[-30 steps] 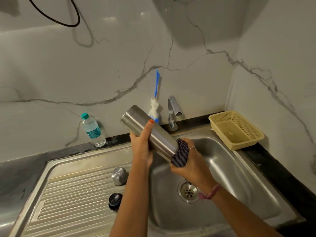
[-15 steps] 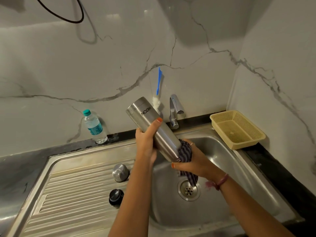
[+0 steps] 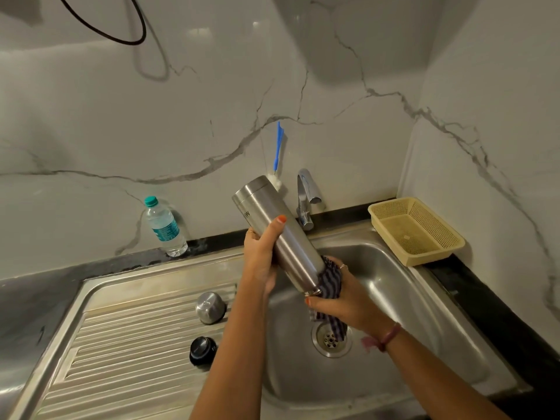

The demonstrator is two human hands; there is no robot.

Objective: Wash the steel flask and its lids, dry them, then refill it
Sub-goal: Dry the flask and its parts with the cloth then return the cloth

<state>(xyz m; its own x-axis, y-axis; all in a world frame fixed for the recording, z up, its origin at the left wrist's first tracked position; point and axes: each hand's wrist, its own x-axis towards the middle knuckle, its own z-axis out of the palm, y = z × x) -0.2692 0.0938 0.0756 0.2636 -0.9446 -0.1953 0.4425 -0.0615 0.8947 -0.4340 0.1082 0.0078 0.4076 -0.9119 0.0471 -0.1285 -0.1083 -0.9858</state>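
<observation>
Left hand (image 3: 261, 262) grips the cylindrical steel flask (image 3: 277, 234), tilted above the steel sink basin (image 3: 403, 301); right hand (image 3: 339, 298) clamps a striped dark cloth (image 3: 328, 280) against its lower end. Risk: the wet steel may slip into the basin.

The cylindrical brushed-steel flask (image 3: 277, 230) tilts over the sink, mouth down; a domed steel lid (image 3: 210, 307) and round black lid (image 3: 202, 354) sit on the ribbed drainboard.

Brushed steel flask (image 3: 278, 231), striped cloth (image 3: 330, 280), ridged metal drainboard (image 3: 121, 344), perforated plastic basket (image 3: 415, 231).
</observation>
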